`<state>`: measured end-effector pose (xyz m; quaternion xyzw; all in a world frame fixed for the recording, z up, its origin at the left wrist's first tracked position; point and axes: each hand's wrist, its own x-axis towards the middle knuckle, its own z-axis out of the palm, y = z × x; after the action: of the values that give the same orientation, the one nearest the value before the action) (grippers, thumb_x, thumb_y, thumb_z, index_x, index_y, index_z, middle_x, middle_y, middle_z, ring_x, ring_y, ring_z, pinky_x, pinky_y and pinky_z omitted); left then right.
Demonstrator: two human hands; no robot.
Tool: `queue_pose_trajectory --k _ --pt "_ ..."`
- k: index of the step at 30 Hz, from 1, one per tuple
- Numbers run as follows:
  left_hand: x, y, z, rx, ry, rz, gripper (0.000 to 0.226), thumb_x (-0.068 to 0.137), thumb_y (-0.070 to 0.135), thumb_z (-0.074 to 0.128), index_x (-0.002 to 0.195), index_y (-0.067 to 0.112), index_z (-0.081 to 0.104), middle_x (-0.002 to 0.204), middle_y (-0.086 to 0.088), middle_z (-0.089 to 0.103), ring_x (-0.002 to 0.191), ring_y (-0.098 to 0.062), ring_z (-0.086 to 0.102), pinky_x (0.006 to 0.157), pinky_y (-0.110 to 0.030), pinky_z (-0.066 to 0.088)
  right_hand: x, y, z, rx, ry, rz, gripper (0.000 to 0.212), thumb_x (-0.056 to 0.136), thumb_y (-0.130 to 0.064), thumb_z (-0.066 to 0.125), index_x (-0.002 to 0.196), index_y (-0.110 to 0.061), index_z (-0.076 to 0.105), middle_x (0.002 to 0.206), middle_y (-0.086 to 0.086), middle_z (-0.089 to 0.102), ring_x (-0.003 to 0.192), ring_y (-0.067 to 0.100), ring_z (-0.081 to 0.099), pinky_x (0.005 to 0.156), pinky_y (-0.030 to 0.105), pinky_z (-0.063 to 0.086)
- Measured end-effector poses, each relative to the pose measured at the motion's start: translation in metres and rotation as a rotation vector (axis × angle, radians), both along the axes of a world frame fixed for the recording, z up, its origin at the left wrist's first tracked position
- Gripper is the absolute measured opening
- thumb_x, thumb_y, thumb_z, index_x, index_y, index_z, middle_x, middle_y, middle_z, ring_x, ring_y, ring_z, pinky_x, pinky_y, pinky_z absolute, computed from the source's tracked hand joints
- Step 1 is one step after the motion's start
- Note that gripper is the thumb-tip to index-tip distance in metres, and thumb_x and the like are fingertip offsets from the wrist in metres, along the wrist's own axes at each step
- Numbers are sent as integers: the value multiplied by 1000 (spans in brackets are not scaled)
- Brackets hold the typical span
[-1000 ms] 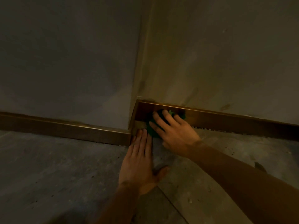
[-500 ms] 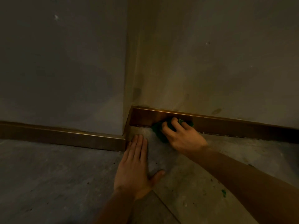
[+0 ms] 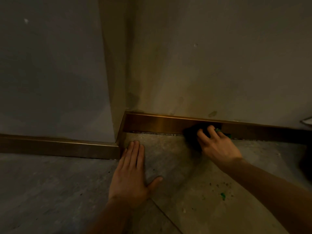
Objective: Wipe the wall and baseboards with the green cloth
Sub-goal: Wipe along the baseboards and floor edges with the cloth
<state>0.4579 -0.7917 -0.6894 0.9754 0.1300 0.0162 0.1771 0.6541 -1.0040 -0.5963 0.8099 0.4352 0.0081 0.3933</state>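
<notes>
My right hand [image 3: 217, 146] presses a dark green cloth [image 3: 191, 135] against the shiny brown baseboard [image 3: 160, 123] of the right-hand wall [image 3: 211, 65]. The cloth is mostly hidden under my fingers, with a bright green edge showing past my fingertips. My left hand [image 3: 131, 173] lies flat on the grey floor [image 3: 50, 191], fingers spread, just in front of the outer wall corner. A second stretch of baseboard [image 3: 59, 146] runs along the left wall [image 3: 50, 65].
The two walls meet at a protruding corner [image 3: 116, 81]. Dark smudges mark the right wall just above the baseboard. Small crumbs and a green speck [image 3: 223, 195] lie on the floor at the right. A pale object edge [image 3: 306, 121] shows at the far right.
My right hand has slid the cloth to the right along the baseboard, away from the corner. My left hand stays flat on the floor.
</notes>
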Motion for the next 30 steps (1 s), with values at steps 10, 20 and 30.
queue_pose_trajectory --k 10,20,30 --pt "1 0 0 5 30 -3 115 80 93 18 158 12 -8 168 -8 -10 153 -20 -16 125 -46 9 -15 -30 51 123 -26 -225 58 81 -19 72 135 -15 52 138 13 31 117 36 33 66 34 50" --pt "7 0 60 -162 16 -131 112 73 96 23 157 30 -11 168 0 -4 153 -17 -7 124 -40 3 -79 3 79 551 235 -159 71 82 -19 73 137 -25 28 136 4 38 114 29 36 66 34 53" --pt "11 -7 138 -261 -217 -282 81 81 53 73 144 45 23 137 9 55 120 -16 56 97 -40 51 -129 41 102 1047 524 -138 71 73 -19 76 130 -30 34 119 -10 51 105 10 45 83 26 46"
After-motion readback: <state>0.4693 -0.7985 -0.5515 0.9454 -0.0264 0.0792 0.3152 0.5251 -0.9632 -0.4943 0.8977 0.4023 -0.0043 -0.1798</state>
